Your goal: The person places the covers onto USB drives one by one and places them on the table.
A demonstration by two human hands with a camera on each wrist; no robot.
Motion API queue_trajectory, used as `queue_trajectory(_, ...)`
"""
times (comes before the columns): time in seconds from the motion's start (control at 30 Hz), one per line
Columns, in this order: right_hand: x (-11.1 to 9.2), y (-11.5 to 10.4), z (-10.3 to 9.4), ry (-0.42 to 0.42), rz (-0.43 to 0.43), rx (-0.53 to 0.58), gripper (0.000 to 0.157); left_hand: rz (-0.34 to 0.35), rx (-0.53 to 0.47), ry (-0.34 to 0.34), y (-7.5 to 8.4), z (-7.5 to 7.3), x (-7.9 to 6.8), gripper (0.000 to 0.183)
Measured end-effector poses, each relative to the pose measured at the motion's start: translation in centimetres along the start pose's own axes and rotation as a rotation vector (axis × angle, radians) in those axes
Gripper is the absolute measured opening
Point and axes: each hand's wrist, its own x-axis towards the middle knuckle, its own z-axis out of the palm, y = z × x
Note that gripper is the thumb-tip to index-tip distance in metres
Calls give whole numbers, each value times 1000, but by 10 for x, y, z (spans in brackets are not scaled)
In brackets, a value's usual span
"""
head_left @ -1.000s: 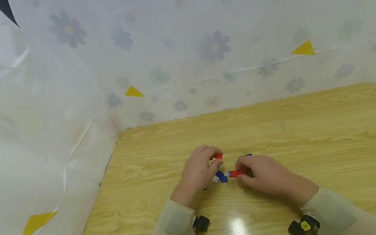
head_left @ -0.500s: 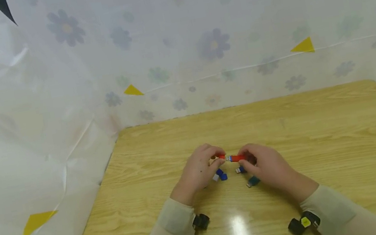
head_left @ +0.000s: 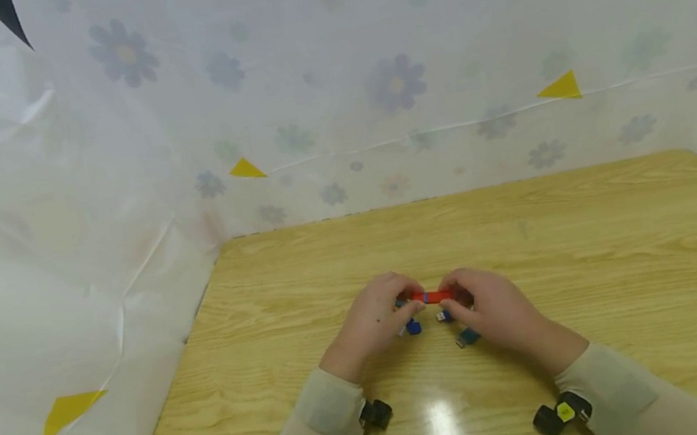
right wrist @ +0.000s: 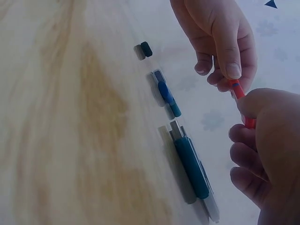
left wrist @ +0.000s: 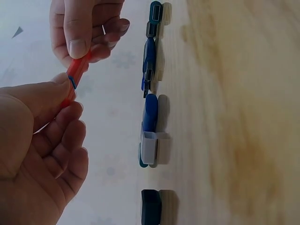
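A red USB stick is pinched between the thumb and fingers of my right hand, raised above the table. My left hand pinches its red cap, which sits over the plug end, with a thin blue band showing at the joint. Below the hands lie a blue USB stick and a teal USB stick, both with metal plugs bare. Under my left hand are a blue cap, a white cap and a dark green cap.
The wooden table meets a pale flowered sheet at its back edge. Another sheet runs along the left side. Black wrist cameras are strapped to the left sleeve and right sleeve.
My right hand has lifted the red USB stick up to my left hand. Its metal plug, bare before, is now inside the red cap, and the hands have come closer together.
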Motion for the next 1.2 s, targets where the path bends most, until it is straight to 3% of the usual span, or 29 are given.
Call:
queue_trajectory(0.6,-1,-2,-2,-19,-29,-17,12,-34,13,30,12,1,-2,15)
queue_trajectory(0.8,3,-2,-6,-51,40,3,14,-33,11,58,11,3,-1,24)
queue_trajectory(0.9,9,4,-10,-75,89,5,13,-71,-20,75,9,4,0,32)
queue_trajectory(1.03,25,18,-18,-120,150,-21,13,-129,-49,108,5,4,-1,33)
queue_trajectory(1.2,50,32,-23,-185,228,-83,15,-141,-56,110,1,3,-1,30)
